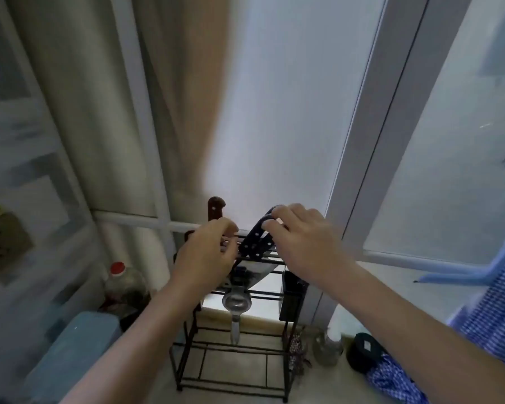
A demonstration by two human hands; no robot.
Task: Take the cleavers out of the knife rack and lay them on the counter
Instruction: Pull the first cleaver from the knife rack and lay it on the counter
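Knife rack (pixel 233 354) stands at the bench's back edge. Your right hand (pixel 303 243) pinches two dark riveted cleaver handles (pixel 257 243), cleavers in top slots; left hand (pixel 207 255) curled beside. Risk: blades snag, rack tips.

- A clear bottle with a red cap (pixel 117 269) stands at the counter's back left, against the wall.
- A blue-grey box (pixel 70 354) sits in front of it, near the left edge.
- A small glass jar (pixel 327 349) stands toward the right, a dark round container (pixel 363 352) just beside it.
- Blue checked cloth (pixel 496 316) hangs at the right edge.
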